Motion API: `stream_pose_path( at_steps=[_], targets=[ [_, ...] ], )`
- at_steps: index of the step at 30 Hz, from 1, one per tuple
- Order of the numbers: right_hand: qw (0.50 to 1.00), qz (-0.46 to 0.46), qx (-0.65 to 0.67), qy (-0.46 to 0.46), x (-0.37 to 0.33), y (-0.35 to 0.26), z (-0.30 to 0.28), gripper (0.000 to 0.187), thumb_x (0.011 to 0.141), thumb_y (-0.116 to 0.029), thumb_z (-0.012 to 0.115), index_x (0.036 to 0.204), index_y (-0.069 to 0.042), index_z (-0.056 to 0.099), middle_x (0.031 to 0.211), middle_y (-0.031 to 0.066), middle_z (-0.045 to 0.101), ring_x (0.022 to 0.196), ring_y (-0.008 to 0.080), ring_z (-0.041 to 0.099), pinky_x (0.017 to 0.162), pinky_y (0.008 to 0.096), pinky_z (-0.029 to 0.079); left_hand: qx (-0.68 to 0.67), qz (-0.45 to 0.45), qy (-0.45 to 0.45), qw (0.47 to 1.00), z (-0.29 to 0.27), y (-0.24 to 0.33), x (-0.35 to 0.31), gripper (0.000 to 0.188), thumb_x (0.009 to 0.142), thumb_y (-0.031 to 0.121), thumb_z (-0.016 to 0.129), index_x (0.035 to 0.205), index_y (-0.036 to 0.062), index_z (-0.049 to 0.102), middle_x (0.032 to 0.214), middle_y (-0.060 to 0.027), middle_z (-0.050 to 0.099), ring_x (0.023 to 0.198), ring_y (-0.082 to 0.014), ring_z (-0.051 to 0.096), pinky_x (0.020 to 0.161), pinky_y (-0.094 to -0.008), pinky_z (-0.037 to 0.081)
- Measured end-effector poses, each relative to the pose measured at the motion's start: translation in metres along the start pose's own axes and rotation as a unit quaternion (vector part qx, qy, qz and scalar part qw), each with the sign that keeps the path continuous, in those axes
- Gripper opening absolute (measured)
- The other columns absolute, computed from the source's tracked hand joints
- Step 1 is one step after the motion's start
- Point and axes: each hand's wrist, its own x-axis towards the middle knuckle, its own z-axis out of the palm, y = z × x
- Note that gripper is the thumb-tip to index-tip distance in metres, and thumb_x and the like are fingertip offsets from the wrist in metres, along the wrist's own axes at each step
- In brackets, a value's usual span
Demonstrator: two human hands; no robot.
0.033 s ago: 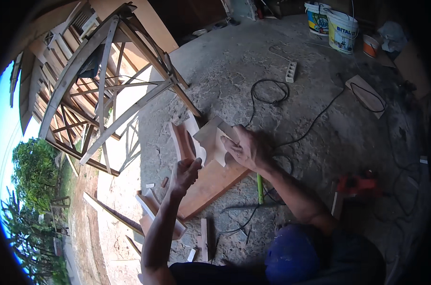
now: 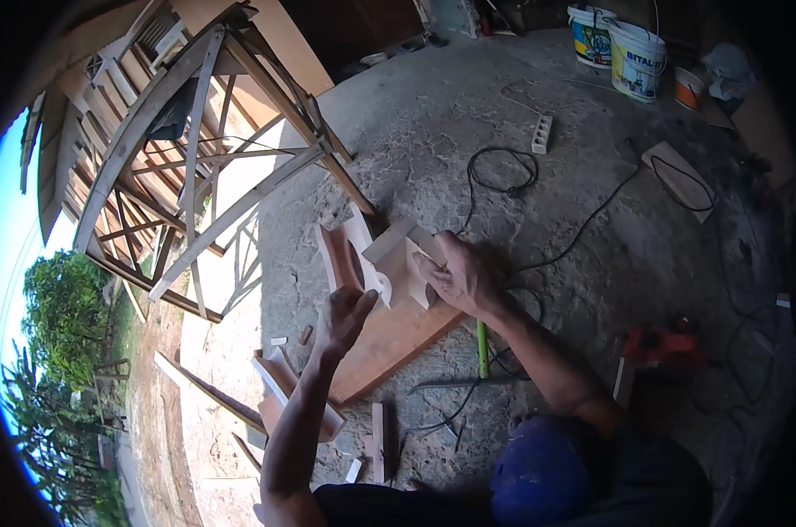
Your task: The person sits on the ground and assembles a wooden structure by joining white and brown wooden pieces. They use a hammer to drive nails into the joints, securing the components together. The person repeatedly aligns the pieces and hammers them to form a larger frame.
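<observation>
My left hand is closed around the near end of a grooved wooden moulding piece, its thumb by the scalloped end edge. Close to its right, my right hand grips a pale wooden piece with a flat, squared top and a curved lower part. Its fingers lie over the right side of that piece, so part of it is hidden. Both pieces are at the far end of a thick wooden plank. Another grooved moulding piece lies left of the plank, partly behind my left forearm.
Behind my left hand stands a wooden trestle frame. A power strip, coiled black cable and a board lie on the rough floor. A red power tool is at right. Buckets stand at the back.
The fingers of my left hand have shifted slightly, and its thumb is raised more toward the moulding's end. My right hand keeps its grip. The whole view has moved a little.
</observation>
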Motion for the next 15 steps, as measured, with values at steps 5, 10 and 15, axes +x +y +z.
stream_pose_path(
  at_steps=[5,10,15],
  targets=[
    [0.997,-0.039,0.041,-0.043,0.0,-0.024,-0.006,0.025,0.092,-0.016,0.073,0.091,-0.005,0.05,0.069,0.0075,0.065,0.057,0.0249,0.067,0.05,0.0399,0.049,0.069,0.195,0.159,0.965,0.036,0.001,0.003,0.045,0.093,0.036,0.073,0.113,-0.0042,0.065,0.095,-0.0145,0.071,0.085,-0.0287,0.069,0.081,-0.0408,0.055],
    [0.991,-0.09,0.095,-0.028,-0.001,-0.033,-0.008,0.041,0.092,-0.019,0.075,0.127,-0.007,0.056,0.098,0.0129,0.071,0.08,0.0236,0.072,0.067,0.0368,0.058,-0.167,0.049,0.001,0.985,0.035,0.005,0.015,0.034,0.1,0.024,0.064,0.127,0.0037,0.062,0.104,-0.0138,0.073,0.087,-0.0211,0.07,0.076,-0.0329,0.055],
    [0.951,-0.226,0.171,-0.124,-0.018,-0.078,-0.048,0.066,0.093,-0.029,0.075,0.147,-0.002,0.048,0.132,0.0221,0.062,0.113,0.0331,0.068,0.092,0.0463,0.057,-0.366,0.048,0.125,0.921,0.011,-0.037,-0.008,0.027,0.104,0.027,0.063,0.12,0.0051,0.063,0.106,-0.008,0.071,0.081,-0.0116,0.066,0.071,-0.0264,0.052]
  ],
)
